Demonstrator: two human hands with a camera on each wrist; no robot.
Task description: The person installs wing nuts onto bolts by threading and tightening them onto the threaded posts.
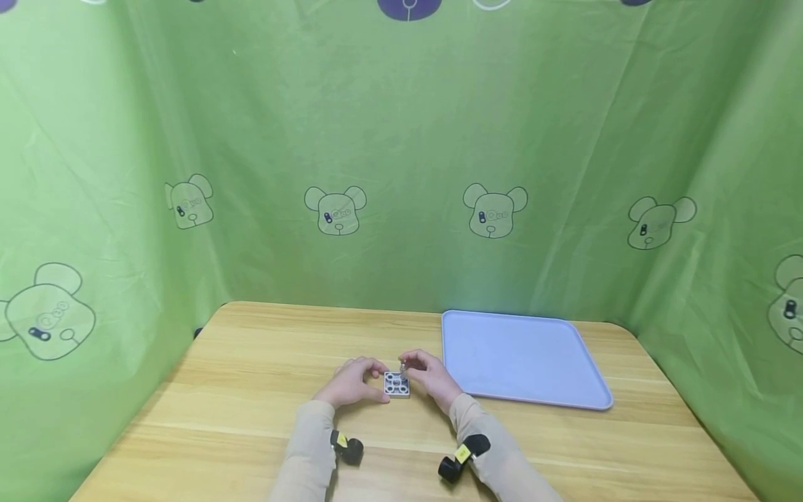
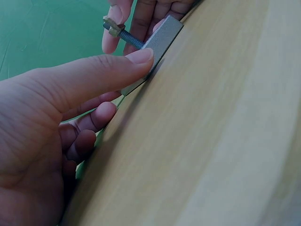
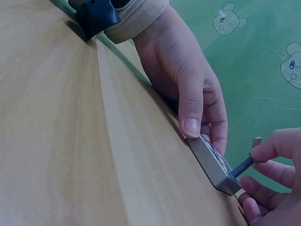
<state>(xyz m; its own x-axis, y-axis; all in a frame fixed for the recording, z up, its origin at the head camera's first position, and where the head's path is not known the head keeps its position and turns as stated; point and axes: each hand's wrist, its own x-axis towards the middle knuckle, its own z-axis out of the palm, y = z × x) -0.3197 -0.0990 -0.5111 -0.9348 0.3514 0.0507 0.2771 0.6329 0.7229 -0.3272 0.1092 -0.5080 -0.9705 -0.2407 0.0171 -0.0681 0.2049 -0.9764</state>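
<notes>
Block [image 2: 164, 38] in left hand [image 1: 353, 383], apparent wing-screw [image 3: 242, 167] in right hand [image 1: 432, 378]

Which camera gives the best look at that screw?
The left wrist view: the screw shows its threads and most of its top end. In the right wrist view, the right hand partly covers the top; the head view shows it tiny.

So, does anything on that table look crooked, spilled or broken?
No, nothing stands out. The small grey block lies flat on the table, held by the left hand; the screw in the right hand's fingers stands roughly upright on it. The tray shows no spill or visible damage.
</notes>
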